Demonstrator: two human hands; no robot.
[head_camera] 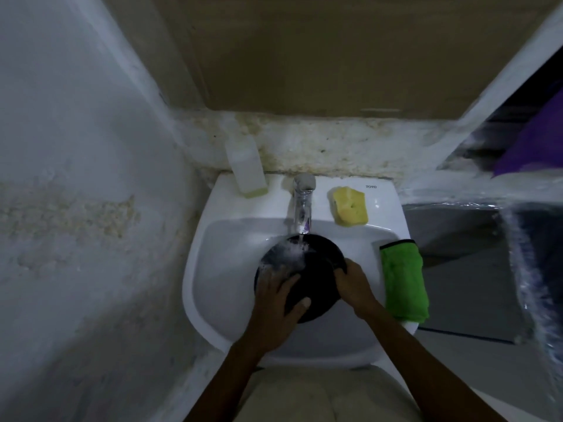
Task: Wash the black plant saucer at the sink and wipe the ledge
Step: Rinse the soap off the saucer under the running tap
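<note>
Nearest the camera, two bare forearms reach up from the lower edge over pale trousers [304, 400] to the white sink [195, 269]. The left hand [274, 303] lies flat on the black plant saucer [316, 269], fingers spread and fairly straight over its left side and the thumb stretched across the dark surface. The right hand [353, 281] grips the saucer's right rim, fingers curled over the edge. The saucer is held tilted inside the basin, its far edge under the running stream from the chrome faucet [303, 196], with water splashing white on it. A folded green cloth [403, 281] lies on the sink's right rim. Farther back on the sink deck are a yellow sponge [350, 205], right of the faucet, and a translucent bottle [246, 166], left of it. Behind them runs the stained ledge [320, 144].
</note>
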